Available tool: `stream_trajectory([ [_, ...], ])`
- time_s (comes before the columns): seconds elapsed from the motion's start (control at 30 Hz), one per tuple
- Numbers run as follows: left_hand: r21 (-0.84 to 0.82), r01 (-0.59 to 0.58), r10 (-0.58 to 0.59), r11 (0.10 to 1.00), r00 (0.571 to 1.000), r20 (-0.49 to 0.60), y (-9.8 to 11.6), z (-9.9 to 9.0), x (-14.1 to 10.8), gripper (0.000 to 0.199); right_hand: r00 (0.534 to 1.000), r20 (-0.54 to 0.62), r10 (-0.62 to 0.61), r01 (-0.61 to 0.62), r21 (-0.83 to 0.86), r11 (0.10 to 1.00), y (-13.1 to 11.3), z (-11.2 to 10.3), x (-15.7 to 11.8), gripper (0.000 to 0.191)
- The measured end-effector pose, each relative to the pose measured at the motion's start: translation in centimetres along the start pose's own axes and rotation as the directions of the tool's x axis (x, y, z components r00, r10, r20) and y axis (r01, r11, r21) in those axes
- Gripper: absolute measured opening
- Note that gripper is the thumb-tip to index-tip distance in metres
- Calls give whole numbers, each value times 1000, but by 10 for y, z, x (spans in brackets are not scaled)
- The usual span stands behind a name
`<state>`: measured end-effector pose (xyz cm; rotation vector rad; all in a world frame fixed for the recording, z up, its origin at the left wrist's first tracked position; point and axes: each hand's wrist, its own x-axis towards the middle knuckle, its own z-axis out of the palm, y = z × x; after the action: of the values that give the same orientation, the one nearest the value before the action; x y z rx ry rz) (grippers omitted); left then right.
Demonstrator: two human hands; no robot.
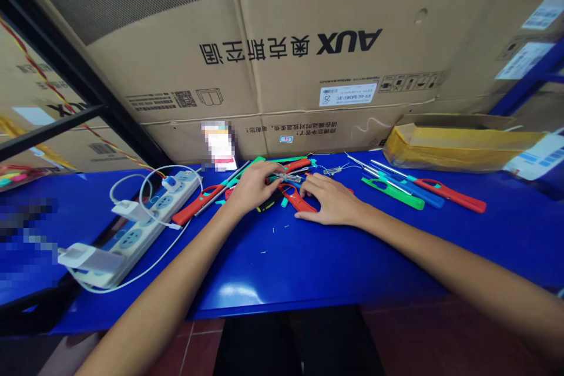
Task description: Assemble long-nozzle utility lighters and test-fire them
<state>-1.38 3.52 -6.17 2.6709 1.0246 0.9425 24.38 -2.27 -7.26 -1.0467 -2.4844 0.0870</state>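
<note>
My left hand (pixel 253 187) is over the middle of the blue table, its fingertips pinching a small clear-and-silver part (pixel 288 177) that looks like the inside of a lighter. Opposite it, my right hand (pixel 332 200) curls around the end of a red lighter handle (pixel 296 197), thumb below and fingers above. Around both hands lie long-necked gas lighters and loose pieces, partly hidden by my fingers. Another red lighter (pixel 198 204) rests left of my left hand. To the right lie a green lighter (pixel 394 194), a blue one (pixel 427 192) and a red one (pixel 458 195).
A white power strip (pixel 147 226) with plugged-in chargers and cables lies at the left. A lit phone (pixel 220 145) leans against the large cardboard box (pixel 282 82) behind. An open yellow-taped carton (pixel 449 144) stands at the back right. Tiny bits lie near the table's front edge (pixel 282 308).
</note>
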Motion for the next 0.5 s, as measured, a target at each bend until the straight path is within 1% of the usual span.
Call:
stream_trajectory([
  [0.07,-20,-2,3,1000,1000,10,2,0,0,12,999,21,-44,45,-60,997,1,0,-1,45],
  [0.13,-38,-9,11,999,999,42,2,-1,0,9,998,35,-50,53,-104,993,2,-2,-1,46],
  [0.27,-43,-34,41,999,985,165,-3,-2,-1,10,998,51,-35,44,-189,981,9,-5,-1,34],
  [0.33,-53,-35,46,998,977,210,-5,-2,0,13,998,47,-33,42,-213,976,11,-6,-1,28],
  [0.5,-32,-9,16,999,972,235,-4,-2,1,12,999,39,-17,24,-208,978,11,-5,-1,31],
])
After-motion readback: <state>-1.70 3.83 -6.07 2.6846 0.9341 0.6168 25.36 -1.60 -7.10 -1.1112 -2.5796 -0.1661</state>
